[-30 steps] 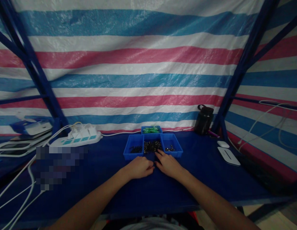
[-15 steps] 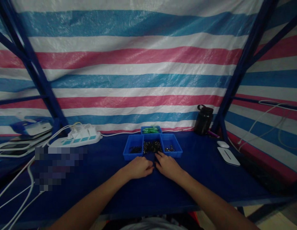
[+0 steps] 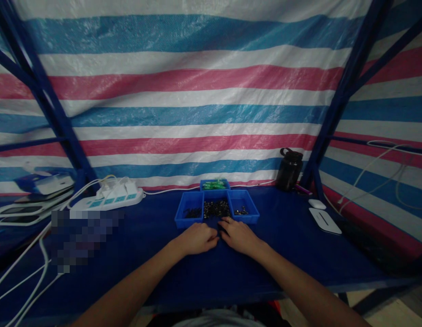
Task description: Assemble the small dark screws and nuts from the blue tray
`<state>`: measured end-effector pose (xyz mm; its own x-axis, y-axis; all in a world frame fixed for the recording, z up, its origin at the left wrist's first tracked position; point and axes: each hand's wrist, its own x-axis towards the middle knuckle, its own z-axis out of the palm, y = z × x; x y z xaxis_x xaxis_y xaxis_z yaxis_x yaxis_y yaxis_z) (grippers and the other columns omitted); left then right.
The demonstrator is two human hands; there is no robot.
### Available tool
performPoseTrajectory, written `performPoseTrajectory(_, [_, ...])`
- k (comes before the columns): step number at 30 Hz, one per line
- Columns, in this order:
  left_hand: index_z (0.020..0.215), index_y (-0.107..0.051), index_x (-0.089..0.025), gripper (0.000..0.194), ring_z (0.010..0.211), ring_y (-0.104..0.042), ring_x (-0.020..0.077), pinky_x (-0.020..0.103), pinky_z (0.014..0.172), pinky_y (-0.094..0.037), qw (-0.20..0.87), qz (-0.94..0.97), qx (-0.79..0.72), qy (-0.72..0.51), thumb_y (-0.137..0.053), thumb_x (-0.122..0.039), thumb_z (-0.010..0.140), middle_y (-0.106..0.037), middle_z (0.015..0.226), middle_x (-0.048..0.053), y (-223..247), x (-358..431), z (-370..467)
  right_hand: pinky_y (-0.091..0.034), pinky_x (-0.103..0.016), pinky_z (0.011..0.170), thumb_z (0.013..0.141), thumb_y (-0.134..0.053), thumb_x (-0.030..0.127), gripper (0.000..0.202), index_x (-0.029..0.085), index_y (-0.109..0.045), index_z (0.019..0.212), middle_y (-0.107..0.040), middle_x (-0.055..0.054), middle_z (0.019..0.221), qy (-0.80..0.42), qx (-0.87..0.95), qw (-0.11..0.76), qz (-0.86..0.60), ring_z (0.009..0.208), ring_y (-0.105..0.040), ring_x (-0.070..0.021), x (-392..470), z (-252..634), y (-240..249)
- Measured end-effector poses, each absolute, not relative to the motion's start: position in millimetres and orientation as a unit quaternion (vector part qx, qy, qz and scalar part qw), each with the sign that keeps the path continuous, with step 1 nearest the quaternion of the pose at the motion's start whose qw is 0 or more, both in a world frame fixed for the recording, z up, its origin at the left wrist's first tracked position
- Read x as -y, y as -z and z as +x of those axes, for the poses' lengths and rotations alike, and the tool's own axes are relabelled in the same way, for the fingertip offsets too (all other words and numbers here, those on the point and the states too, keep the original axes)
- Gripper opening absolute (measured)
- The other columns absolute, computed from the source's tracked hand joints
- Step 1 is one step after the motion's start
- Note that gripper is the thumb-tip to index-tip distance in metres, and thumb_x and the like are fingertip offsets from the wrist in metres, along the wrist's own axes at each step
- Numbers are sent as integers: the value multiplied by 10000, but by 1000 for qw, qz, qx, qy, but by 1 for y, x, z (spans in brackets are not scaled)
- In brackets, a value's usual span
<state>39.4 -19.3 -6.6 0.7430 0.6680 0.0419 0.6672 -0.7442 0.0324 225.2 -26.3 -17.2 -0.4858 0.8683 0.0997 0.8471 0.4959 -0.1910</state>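
Both hands rest together on the table (image 3: 163, 254), just before the middle tray (image 3: 215, 210) of small dark parts; the left hand (image 3: 197, 238) is curled, the right hand (image 3: 240, 236) flatter, fingertips at the tray's near edge; whether they pinch something, I cannot tell.

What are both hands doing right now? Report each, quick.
Left hand: curled loosely on the table, contents cannot be told.
Right hand: fingers at the middle bin, grip cannot be told.
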Motion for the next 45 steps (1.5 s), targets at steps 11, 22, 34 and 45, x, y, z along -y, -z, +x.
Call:
performPoseTrajectory(11, [697, -579, -177, 286, 610, -614, 156, 221, 517, -351, 4, 936, -351, -28, -452, -333, 900, -628, 632, 20, 5, 19, 39, -493, -314, 724, 863, -367, 92, 342, 187, -501, 1163, -533, -125, 1175, 24, 848, 53, -526, 891, -634, -227, 30, 222, 12])
performPoseTrajectory(22, [710, -587, -181, 277, 600, -595, 155, 224, 541, -361, 18, 934, -357, -29, -445, -329, 897, -629, 635, 26, 8, 18, 38, -488, -294, 681, 872, -376, 91, 234, 166, -552, 1007, -583, -112, 1024, 54, 854, 27, -516, 843, -631, -217, 30, 221, 13])
performPoseTrajectory(34, [722, -608, -181, 281, 587, -596, 162, 233, 532, -357, 11, 933, -359, -33, -437, -321, 895, -634, 635, 29, 8, 18, 39, -439, -264, 780, 875, -410, 107, 188, 152, -570, 963, -586, -76, 976, 36, 903, 68, -423, 915, -564, -184, 27, 222, 15])
performPoseTrajectory(45, [734, -608, -180, 269, 601, -602, 163, 228, 527, -354, 13, 934, -355, -35, -432, -310, 891, -645, 658, 29, 10, 16, 38, -414, -271, 801, 879, -433, 112, 161, 154, -578, 936, -578, -70, 964, 36, 907, 77, -413, 915, -540, -185, 21, 224, 22])
